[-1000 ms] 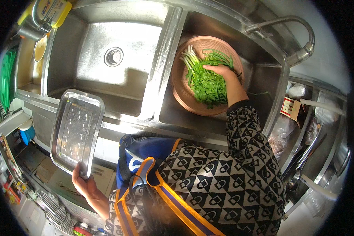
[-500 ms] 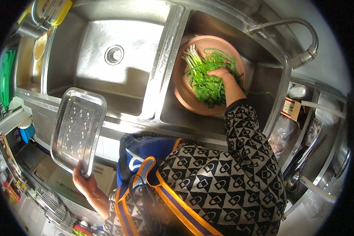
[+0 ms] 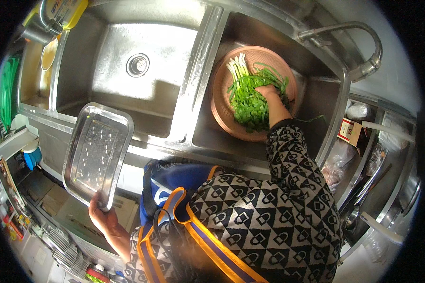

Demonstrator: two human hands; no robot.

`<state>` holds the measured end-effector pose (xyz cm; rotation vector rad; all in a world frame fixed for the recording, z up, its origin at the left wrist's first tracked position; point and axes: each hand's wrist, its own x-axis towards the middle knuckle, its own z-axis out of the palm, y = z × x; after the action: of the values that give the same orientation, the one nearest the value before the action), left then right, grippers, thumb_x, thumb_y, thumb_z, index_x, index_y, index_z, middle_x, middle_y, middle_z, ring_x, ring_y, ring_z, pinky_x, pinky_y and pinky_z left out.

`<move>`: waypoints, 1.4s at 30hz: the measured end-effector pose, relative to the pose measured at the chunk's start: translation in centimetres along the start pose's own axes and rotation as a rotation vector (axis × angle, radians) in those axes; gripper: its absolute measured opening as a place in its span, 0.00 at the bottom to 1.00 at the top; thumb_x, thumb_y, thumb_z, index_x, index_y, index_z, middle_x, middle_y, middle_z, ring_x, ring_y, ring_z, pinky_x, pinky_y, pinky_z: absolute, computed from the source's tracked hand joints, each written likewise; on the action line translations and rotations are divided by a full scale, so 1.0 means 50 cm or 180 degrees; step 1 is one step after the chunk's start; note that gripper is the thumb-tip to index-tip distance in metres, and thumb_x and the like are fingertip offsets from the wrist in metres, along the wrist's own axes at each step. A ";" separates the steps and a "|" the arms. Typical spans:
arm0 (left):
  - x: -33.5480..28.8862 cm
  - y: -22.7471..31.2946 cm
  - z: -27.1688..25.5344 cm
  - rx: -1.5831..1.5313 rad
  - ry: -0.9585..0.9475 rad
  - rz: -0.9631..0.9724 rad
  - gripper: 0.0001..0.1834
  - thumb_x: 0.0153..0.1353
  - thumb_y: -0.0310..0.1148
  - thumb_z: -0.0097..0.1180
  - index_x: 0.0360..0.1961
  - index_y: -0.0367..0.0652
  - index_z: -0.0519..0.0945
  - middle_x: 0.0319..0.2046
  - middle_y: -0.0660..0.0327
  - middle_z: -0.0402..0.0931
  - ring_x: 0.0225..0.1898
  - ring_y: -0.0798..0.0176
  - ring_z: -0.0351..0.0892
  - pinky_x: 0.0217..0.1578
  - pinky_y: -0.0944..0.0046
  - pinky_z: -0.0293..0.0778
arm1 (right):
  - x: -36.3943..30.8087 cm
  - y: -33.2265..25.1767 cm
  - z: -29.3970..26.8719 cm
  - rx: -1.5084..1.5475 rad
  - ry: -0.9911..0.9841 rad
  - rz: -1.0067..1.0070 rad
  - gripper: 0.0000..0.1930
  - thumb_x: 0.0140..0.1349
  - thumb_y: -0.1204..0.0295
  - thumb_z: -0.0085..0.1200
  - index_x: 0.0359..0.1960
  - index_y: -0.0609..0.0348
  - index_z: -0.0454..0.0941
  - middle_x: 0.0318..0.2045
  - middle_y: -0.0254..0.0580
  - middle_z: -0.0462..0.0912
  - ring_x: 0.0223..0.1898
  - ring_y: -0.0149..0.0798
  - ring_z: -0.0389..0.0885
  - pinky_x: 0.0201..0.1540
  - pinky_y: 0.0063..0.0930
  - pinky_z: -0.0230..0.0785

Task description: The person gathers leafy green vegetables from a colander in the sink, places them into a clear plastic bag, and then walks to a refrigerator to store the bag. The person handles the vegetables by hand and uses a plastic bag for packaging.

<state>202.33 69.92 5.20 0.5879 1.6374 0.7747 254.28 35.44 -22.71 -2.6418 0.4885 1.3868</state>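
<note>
Leafy greens (image 3: 249, 113) lie in a round pink basket (image 3: 222, 111) inside the right sink basin (image 3: 318, 96). A metal faucet (image 3: 363, 70) stands at that basin's far right corner; the right hand (image 3: 268, 92) covers part of the greens. Relative to the earlier frame, the basket sits slightly nearer and the metal tray (image 3: 98, 151) slightly farther right. Right forearm extends far; fingers are buried, grip cannot be determined. Left hand (image 3: 104, 220) grips the tray's near edge.

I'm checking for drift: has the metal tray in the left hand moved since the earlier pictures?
Yes, slightly: the metal tray in the left hand has shifted right, judged against the round drain.
</note>
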 end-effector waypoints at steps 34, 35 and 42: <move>0.004 0.009 0.094 0.0228 -0.1274 0.0245 0.10 0.52 0.20 0.51 0.38 0.32 0.74 0.31 0.55 0.75 0.33 0.61 0.76 0.37 0.63 0.75 | -0.292 0.094 -0.083 -0.0647 0.0511 -0.1718 0.23 0.52 0.60 0.56 0.47 0.61 0.75 0.44 0.53 0.77 0.45 0.49 0.76 0.48 0.40 0.66; 0.011 0.011 0.099 0.0243 -0.1393 0.0213 0.11 0.52 0.20 0.51 0.38 0.32 0.73 0.31 0.56 0.75 0.32 0.61 0.76 0.37 0.64 0.75 | -0.327 0.091 -0.083 -0.0358 0.0645 -0.1583 0.20 0.53 0.60 0.55 0.44 0.60 0.76 0.41 0.52 0.78 0.42 0.49 0.77 0.46 0.41 0.66; 0.032 0.027 0.147 0.0897 -0.2496 0.0330 0.17 0.51 0.21 0.53 0.45 0.36 0.71 0.36 0.58 0.74 0.37 0.62 0.74 0.41 0.61 0.72 | -0.643 0.020 0.060 0.1859 0.2337 -0.4384 0.07 0.53 0.72 0.57 0.33 0.59 0.79 0.33 0.46 0.79 0.34 0.45 0.78 0.40 0.33 0.69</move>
<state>209.14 73.25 4.38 1.0298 0.9888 0.3073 234.59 42.56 1.90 -1.9869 -0.6961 -0.1321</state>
